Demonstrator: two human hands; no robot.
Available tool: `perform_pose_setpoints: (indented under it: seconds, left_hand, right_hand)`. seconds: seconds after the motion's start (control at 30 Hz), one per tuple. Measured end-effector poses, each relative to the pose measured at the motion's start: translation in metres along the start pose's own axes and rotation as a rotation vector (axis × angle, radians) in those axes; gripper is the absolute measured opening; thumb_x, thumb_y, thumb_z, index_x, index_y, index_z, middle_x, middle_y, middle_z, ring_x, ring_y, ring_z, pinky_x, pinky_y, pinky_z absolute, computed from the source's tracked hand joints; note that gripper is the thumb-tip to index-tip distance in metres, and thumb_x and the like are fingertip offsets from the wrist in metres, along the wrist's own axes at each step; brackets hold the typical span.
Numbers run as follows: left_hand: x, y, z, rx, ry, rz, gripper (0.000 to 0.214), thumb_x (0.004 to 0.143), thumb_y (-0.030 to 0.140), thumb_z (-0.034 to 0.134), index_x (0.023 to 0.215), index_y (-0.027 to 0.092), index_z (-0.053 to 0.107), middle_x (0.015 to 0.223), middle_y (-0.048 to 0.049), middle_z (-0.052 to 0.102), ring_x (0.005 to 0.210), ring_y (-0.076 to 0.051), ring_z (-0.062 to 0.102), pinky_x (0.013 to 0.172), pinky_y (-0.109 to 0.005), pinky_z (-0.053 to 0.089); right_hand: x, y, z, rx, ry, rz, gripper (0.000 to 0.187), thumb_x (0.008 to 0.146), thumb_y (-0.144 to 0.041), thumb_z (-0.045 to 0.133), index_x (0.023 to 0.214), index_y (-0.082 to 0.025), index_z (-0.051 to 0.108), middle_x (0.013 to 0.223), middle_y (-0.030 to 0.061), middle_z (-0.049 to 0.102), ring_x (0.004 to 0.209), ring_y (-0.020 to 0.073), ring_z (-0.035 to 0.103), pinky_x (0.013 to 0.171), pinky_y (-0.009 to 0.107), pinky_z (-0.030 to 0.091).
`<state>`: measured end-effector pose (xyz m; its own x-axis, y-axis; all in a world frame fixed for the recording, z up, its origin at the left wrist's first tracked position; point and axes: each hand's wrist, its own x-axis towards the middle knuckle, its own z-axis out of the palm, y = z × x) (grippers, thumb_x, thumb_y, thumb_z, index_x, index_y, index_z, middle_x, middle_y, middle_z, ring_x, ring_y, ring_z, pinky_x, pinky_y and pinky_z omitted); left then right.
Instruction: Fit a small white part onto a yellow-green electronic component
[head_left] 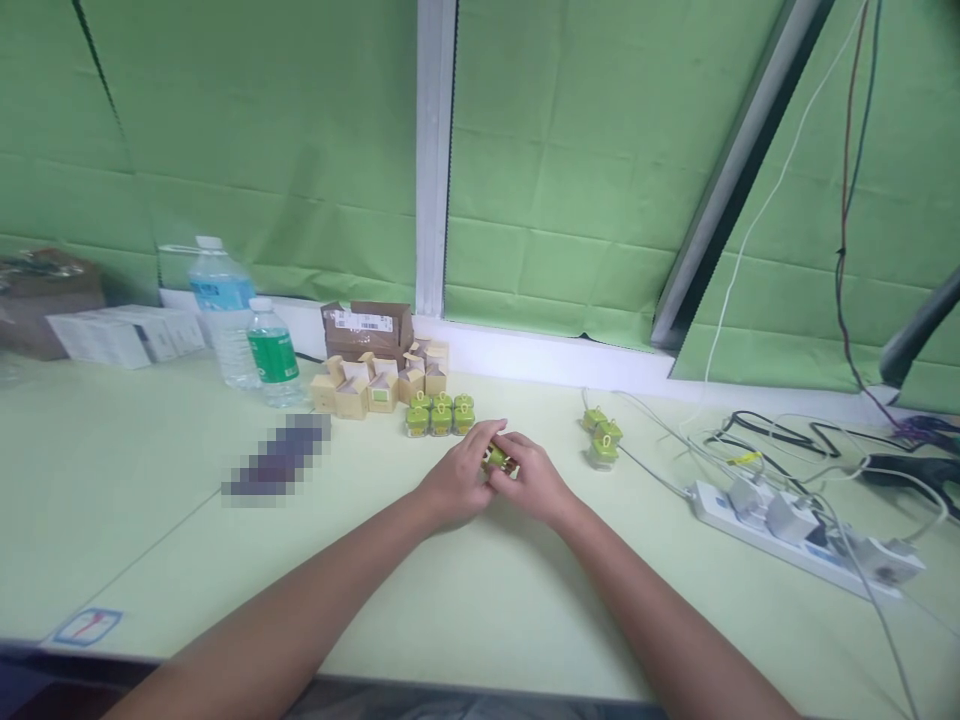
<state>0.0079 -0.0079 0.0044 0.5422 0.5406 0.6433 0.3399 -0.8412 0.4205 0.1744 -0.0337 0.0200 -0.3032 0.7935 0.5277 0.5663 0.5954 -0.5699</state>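
Both my hands meet at the middle of the pale green table (150,520). My left hand (459,480) and my right hand (534,478) are closed together round one small green-and-yellow jar (496,459), of which only a sliver shows between the fingers. Just beyond them stands a cluster of several similar green jars (440,413). Three more green jars (601,436) sit to the right of my right hand. Behind the cluster are several small tan cartons (375,386), some with open flaps.
Two water bottles (225,315) stand at the back left beside white boxes (124,335). A brown cardboard box (367,328) sits by the wall. A white power strip (802,535) with plugs and tangled cables lies at the right. A blurred dark object (279,460) lies left of centre.
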Motion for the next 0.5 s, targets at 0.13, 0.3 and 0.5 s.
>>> perform_pose_setpoints:
  seconds: [0.13,0.3,0.5]
  left_hand:
    - [-0.0015,-0.0004,0.0014,-0.026,-0.025,0.005,0.083,0.072,0.000,0.053,0.149,0.022,0.029,0.146,-0.0129,0.045,0.131,-0.028,0.049,0.108,-0.045,0.047]
    - [-0.0020,-0.0001,0.0031,-0.055,-0.052,0.011,0.086,0.070,-0.003,0.051,0.149,0.022,0.028,0.147,-0.0128,0.044,0.134,-0.027,0.047,0.110,-0.046,0.046]
    - [0.0001,-0.0003,0.0001,-0.008,-0.003,-0.022,0.082,0.073,0.002,0.055,0.148,0.022,0.030,0.145,-0.0138,0.045,0.130,-0.029,0.049,0.107,-0.047,0.048]
  right_hand:
    - [-0.0002,0.0010,0.0017,-0.006,-0.015,0.027,0.025,0.079,-0.013,0.057,0.102,-0.019,0.066,0.097,0.0064,0.061,0.082,0.0184,0.059,0.074,0.032,0.049]
    - [0.0002,0.0004,0.0028,-0.006,0.000,0.014,0.019,0.077,-0.011,0.057,0.093,-0.017,0.066,0.094,0.0065,0.060,0.083,0.0190,0.058,0.073,0.032,0.049]
    - [0.0001,0.0005,0.0005,-0.002,-0.004,0.021,0.031,0.078,-0.012,0.057,0.107,-0.021,0.066,0.097,0.0057,0.062,0.083,0.0182,0.059,0.076,0.032,0.050]
